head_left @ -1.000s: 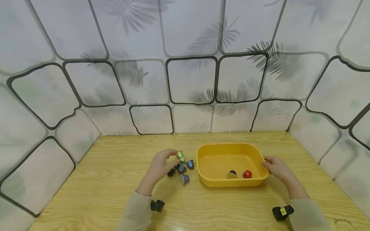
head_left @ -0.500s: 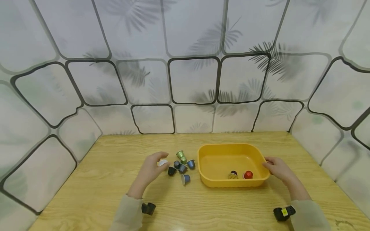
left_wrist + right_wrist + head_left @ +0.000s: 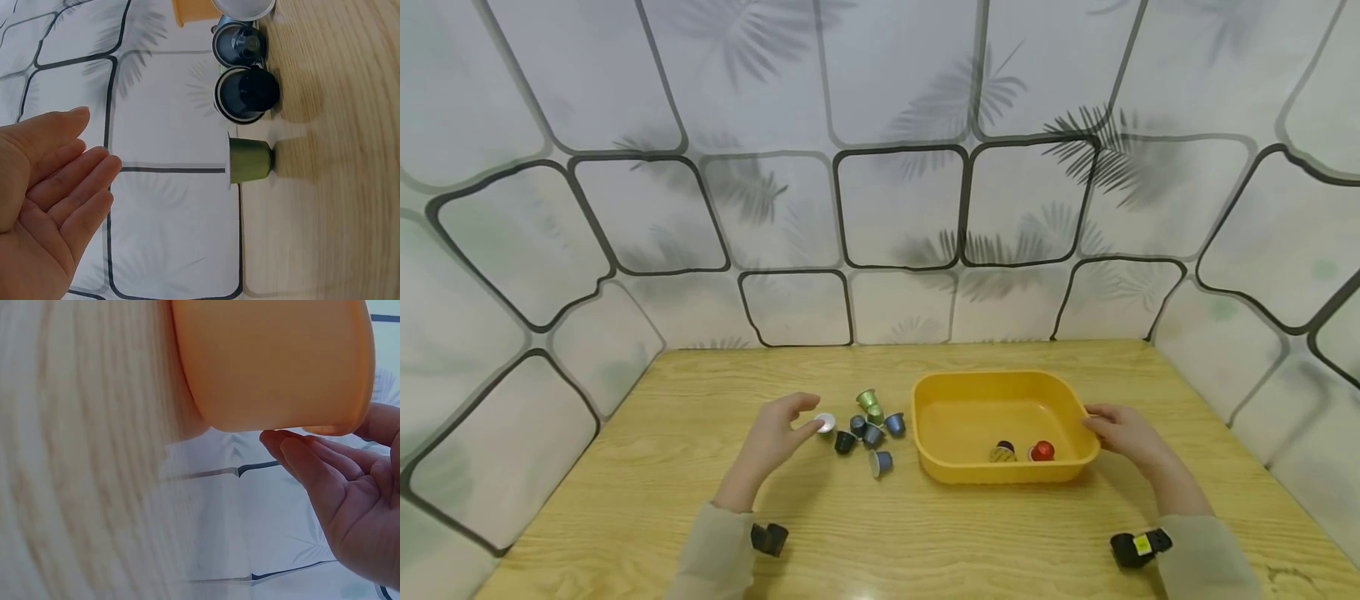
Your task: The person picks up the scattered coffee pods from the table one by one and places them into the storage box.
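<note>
My left hand hovers just left of a coffee capsule that stands lid up or lid down on its own; its white lid faces up in the head view. In the left wrist view this capsule is green, apart from my relaxed, empty fingers. Beside it lie a black capsule, blue capsules and green capsules in a loose cluster. With my right hand I grip the right rim of a yellow tray. Fingers touch its outer wall in the right wrist view.
Inside the tray sit a red capsule and a capsule with a gold lid near the front wall. The wooden table ends against a patterned cloth backdrop behind and at the sides.
My left hand has moved left from the cluster and drawn back, so the white-lidded green capsule now shows fully. My right hand stays on the tray's rim.
</note>
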`<move>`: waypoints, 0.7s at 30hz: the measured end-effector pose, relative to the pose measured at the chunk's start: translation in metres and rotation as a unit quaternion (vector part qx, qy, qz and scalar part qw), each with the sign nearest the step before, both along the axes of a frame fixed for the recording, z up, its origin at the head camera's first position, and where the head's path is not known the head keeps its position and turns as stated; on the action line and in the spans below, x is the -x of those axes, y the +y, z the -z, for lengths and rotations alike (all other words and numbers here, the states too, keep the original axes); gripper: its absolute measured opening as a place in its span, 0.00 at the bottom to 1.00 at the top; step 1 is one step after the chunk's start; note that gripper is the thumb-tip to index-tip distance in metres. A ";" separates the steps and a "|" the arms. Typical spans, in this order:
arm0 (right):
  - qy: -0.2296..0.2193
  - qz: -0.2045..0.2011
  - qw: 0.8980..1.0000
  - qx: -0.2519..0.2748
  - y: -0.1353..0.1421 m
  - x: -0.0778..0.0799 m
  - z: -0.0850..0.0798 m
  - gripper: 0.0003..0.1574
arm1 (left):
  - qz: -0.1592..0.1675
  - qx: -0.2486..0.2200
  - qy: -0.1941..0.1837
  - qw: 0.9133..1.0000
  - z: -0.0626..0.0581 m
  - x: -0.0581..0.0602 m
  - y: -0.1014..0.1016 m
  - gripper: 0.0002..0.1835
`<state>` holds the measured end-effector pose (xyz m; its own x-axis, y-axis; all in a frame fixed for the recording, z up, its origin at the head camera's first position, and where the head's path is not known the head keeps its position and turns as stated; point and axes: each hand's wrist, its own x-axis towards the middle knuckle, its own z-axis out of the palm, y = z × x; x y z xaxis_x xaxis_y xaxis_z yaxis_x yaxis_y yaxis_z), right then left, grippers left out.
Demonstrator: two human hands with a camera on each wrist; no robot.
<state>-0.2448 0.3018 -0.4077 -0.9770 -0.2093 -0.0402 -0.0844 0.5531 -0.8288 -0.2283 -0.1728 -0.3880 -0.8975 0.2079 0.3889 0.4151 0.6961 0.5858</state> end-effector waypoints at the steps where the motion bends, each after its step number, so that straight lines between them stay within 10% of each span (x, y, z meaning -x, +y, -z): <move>1: 0.000 0.001 1.000 0.004 0.001 0.000 0.000 0.31 | -0.001 0.000 -0.004 1.000 0.000 0.000 -0.001 0.17; 21: -0.007 -0.009 0.999 0.050 0.010 0.003 0.001 0.32 | -0.012 -0.001 -0.065 0.998 0.017 0.021 -0.026 0.16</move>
<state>-0.2473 0.3119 -0.4088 -0.9724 -0.2312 -0.0313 -0.0823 0.4654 -0.8813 -0.2490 -0.1990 -0.4048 -0.9450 0.1845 0.2700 0.3187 0.7045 0.6341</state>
